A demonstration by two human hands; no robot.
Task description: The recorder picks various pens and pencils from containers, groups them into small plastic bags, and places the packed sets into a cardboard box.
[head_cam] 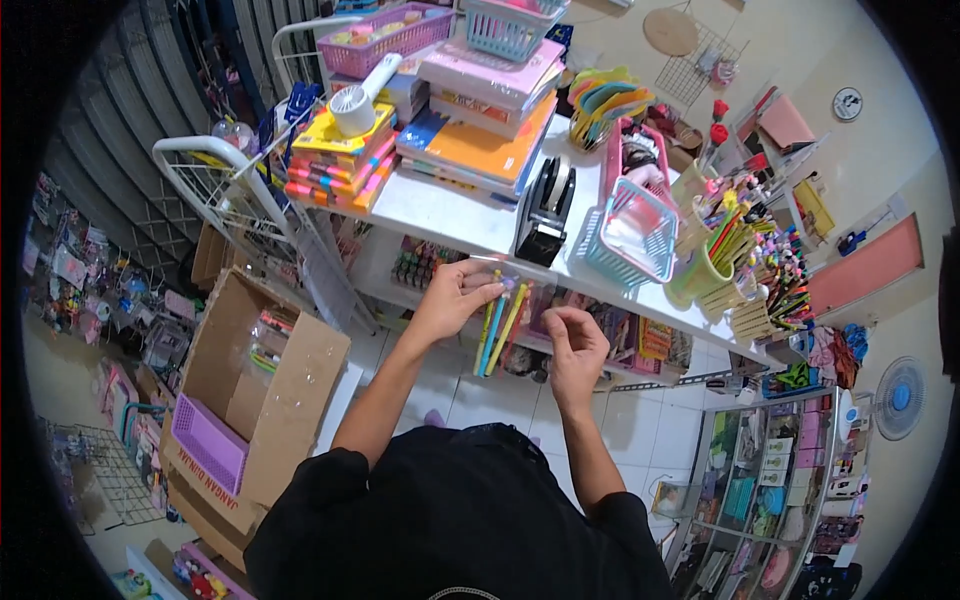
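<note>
My left hand (454,300) grips the top of a clear plastic pack of colourful pens or pencils (495,330) just in front of the white table's edge. Yellow and blue barrels hang down inside the pack, tilted slightly. To the right of it is my right hand (576,349), thumb and forefinger pinched together and the other fingers curled; I see nothing between them. It is apart from the pack. A black tape dispenser (546,214) with a roll stands on the white table (420,202) just beyond my hands.
Stacked books (472,150) bear a handheld fan (352,109) at the left. Right of the dispenser are a light-blue basket (630,232) and pen-filled cups (701,274). An open cardboard box (300,397) holding a purple basket (210,442) is at my left; a glass display case (757,480) stands right.
</note>
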